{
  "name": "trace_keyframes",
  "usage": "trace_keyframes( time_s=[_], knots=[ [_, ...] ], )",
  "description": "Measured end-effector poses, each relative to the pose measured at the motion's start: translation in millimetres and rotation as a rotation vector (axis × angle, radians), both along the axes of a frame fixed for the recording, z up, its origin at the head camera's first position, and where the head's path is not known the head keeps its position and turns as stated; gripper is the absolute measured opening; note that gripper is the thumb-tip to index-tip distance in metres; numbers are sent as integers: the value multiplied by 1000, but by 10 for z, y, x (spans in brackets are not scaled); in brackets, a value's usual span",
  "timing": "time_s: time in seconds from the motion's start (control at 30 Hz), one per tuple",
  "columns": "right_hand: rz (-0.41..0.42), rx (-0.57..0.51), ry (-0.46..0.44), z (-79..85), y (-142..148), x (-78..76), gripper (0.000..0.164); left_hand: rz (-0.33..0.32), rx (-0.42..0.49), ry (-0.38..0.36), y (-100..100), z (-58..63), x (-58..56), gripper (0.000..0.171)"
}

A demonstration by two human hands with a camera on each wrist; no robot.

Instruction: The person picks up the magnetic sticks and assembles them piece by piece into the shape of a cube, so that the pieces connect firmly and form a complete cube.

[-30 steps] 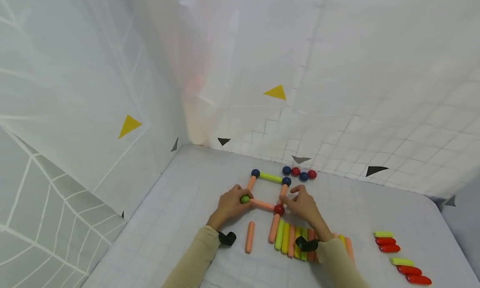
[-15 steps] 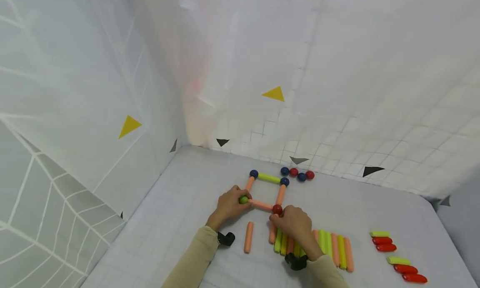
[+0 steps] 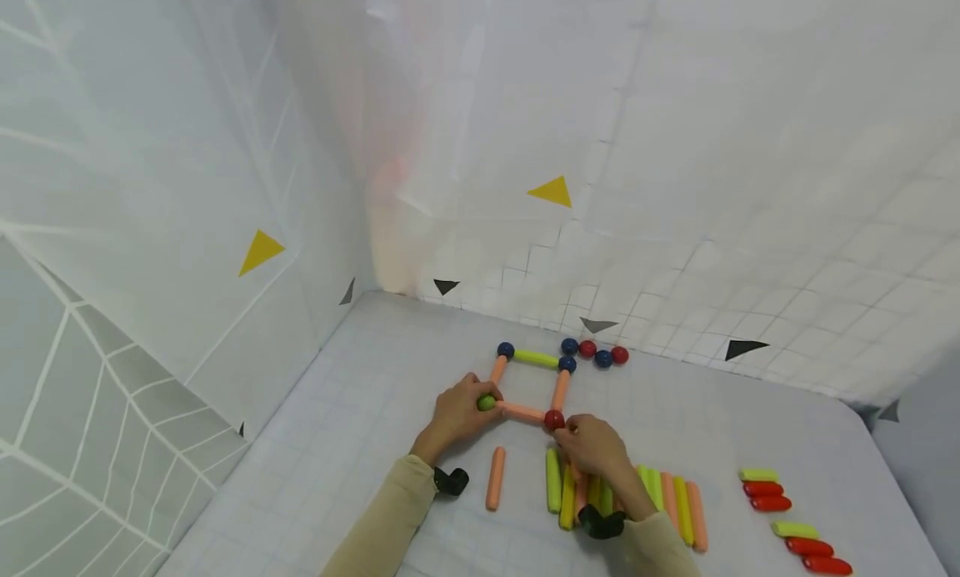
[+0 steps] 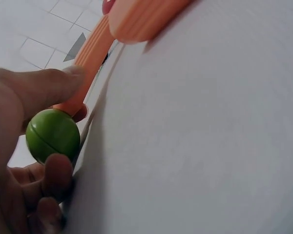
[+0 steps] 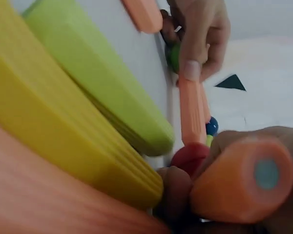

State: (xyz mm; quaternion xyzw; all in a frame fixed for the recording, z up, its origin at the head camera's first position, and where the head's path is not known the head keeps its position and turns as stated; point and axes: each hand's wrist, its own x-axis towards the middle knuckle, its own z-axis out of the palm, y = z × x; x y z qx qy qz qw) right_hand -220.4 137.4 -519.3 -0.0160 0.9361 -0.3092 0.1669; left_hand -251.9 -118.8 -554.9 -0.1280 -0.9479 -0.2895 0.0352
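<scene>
A four-sided frame of magnetic sticks and balls lies on the table. My left hand (image 3: 459, 410) grips its near-left corner, with fingers around the green ball (image 4: 52, 135) and thumb on the near orange stick (image 3: 522, 411). That stick meets a red ball (image 3: 554, 419) at the near-right corner. Orange side sticks (image 3: 561, 390) run back to two dark blue balls (image 3: 567, 364), joined by a lime stick (image 3: 536, 358). Beside the red ball, my right hand (image 3: 597, 449) holds a loose orange stick (image 5: 234, 185), its magnet end facing the right wrist camera. Whether stick and red ball touch is hidden.
A row of lime, yellow (image 3: 567, 500) and orange sticks lies partly under my right forearm. One orange stick (image 3: 496, 479) lies apart, nearer me. Blue and red balls (image 3: 588, 348) stand behind the frame. Short red (image 3: 763, 489) and lime pieces lie far right.
My right hand has moved from the frame's right side down to the row, taken the leftmost orange stick, and shifted it right, close by the red ball. The left hand stays at the green ball.
</scene>
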Motion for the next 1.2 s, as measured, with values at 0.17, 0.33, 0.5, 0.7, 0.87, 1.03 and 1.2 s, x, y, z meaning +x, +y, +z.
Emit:
trace_keyframes(
  time_s=[0.17, 0.33, 0.5, 0.7, 0.87, 1.03, 1.2],
  knots=[
    [-70, -91, 8, 85, 135, -11, 37, -52, -1, -22, -42, -20, -29, 28],
    [-130, -123, 74, 114, 267, -46, 44, -57, 155, -122, -116, 16, -52, 64],
    [-134, -154, 1, 9, 300, -54, 57, -69, 358, -186, -64, 45, -25, 59],
    [-192, -127, -8, -35, 404, 11, 60, -86, 307, -122, 150, 48, 35, 46],
    [-192, -103, 38, -28, 544, 55, 47, -68, 286, -84, 308, 21, 91, 44],
    [-203, -41, 69, -28, 679, 95, 49, -84, 303, -38, 452, -23, 91, 44],
    [-190, -2, 41, -34, 786, 123, 53, -78, 286, -46, 544, -38, 89, 44]
  ],
)
